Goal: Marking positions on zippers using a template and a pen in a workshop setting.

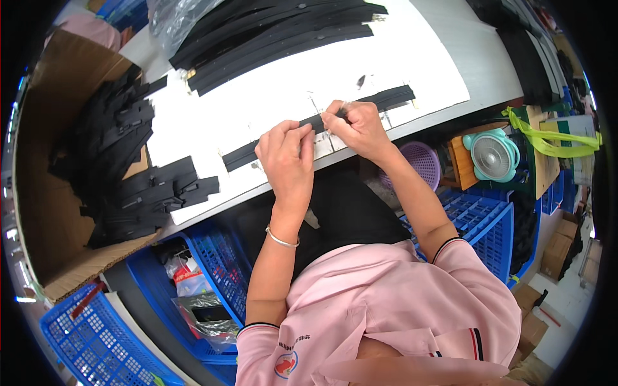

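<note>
A long black fabric strip (pixel 241 156) lies slantwise across the white board (pixel 257 106) near the table's front edge. My left hand (pixel 286 157) rests on its middle, fingers bent and closed down on the strip. Just to the right, my right hand (pixel 360 128) is in a closed pinch over the same strip. A small pale thing shows at its fingertips, too covered to name. Past my right hand, the strip's far end runs on to the right. Farther back on the board lie several more black strips (pixel 277 48), side by side.
At the left stands a cardboard box (pixel 42 148) with a heap of black pieces (pixel 109 138); more black pieces (pixel 151 193) spill onto the board. Blue crates (pixel 222 264) sit below the table. A purple basket (pixel 421 161) and a turquoise fan (pixel 494 156) are at the right.
</note>
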The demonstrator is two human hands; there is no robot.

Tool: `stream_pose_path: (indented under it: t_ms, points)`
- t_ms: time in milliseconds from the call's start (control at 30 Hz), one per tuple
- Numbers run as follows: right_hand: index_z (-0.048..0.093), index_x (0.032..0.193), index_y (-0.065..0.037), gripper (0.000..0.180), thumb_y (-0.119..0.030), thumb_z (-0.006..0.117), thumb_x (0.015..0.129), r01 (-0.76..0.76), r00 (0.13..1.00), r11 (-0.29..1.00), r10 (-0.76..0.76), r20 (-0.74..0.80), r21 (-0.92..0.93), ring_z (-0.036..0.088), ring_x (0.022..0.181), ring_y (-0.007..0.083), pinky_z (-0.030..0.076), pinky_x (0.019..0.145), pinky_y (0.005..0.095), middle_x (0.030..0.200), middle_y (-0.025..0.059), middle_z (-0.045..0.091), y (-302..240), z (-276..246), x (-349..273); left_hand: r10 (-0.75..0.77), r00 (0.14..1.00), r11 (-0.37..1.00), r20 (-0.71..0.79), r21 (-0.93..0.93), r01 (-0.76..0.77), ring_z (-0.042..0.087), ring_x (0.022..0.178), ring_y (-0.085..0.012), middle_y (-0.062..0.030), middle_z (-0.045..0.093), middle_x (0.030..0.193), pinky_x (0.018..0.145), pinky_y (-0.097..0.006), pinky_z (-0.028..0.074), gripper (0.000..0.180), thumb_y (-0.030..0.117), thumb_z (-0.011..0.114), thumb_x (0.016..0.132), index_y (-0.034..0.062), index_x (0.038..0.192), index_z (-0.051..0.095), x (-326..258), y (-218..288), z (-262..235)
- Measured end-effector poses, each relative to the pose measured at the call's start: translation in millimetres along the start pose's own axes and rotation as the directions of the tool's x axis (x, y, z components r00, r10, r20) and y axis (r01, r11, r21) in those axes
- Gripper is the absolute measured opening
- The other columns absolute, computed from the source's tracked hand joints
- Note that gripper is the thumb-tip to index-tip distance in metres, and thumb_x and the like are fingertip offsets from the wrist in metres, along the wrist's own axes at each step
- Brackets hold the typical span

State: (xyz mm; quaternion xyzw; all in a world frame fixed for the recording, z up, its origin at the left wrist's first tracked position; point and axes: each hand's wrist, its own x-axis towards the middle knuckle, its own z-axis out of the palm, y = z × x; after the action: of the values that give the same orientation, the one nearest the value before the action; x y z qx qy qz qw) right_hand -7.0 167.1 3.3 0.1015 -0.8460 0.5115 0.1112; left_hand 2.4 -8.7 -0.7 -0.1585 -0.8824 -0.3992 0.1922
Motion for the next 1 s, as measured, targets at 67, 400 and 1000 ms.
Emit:
stream_pose_path:
  t_ms: [67, 400, 1000]
  points:
    - [0.067, 0.077, 0.005, 0.019, -0.005, 0.063, 0.093, -0.054, 0.994, 0.958, 0.078, -0.078, 0.282, 0.058, 0.064, 0.0068, 0.046, 0.058, 0.0239, 0.076, 0.0053, 0.071, -6.9, -6.9, -1.2, -0.005, 1.0, 1.0, -0.004, 0.016, 0.005, 0.061, 0.099, -0.0229, -0.003, 0.068, 0.103, 0.091, -0.037, 0.042, 0.01, 0.008, 0.079, 0.084, 0.0078, 0.093, 0.074, -0.5, -1.9, 0.8]
    - [0.071, 0.085, 0.002, 0.023, -0.015, 0.064, 0.099, -0.243, 0.932, 0.962, 0.266, -0.246, 0.123, 0.053, 0.062, 0.0035, 0.041, 0.057, 0.0215, 0.07, 0.0001, 0.066, 38.7, -81.8, -1.4, -0.033, 0.999, 0.999, 0.033, 0.043, 0.031, 0.06, 0.101, -0.0233, -0.003, 0.068, 0.107, 0.091, -0.038, 0.042, 0.01, 0.008, 0.078, 0.086, 0.0083, 0.095, 0.074, 0.1, 3.3, -1.9]
    - [0.072, 0.086, 0.0, 0.024, -0.019, 0.067, 0.098, -0.154, 0.963, 0.988, 0.146, -0.225, -0.02, 0.063, 0.059, 0.0135, 0.046, 0.056, 0.029, 0.069, 0.0075, 0.069, 44.9, -80.1, -0.4, 0.122, 0.989, 0.987, 0.085, -0.115, -0.112, 0.058, 0.107, -0.0266, -0.0055, 0.067, 0.107, 0.098, -0.042, 0.04, 0.014, 0.008, 0.077, 0.082, 0.0047, 0.096, 0.075, 27.8, 56.9, 76.3]
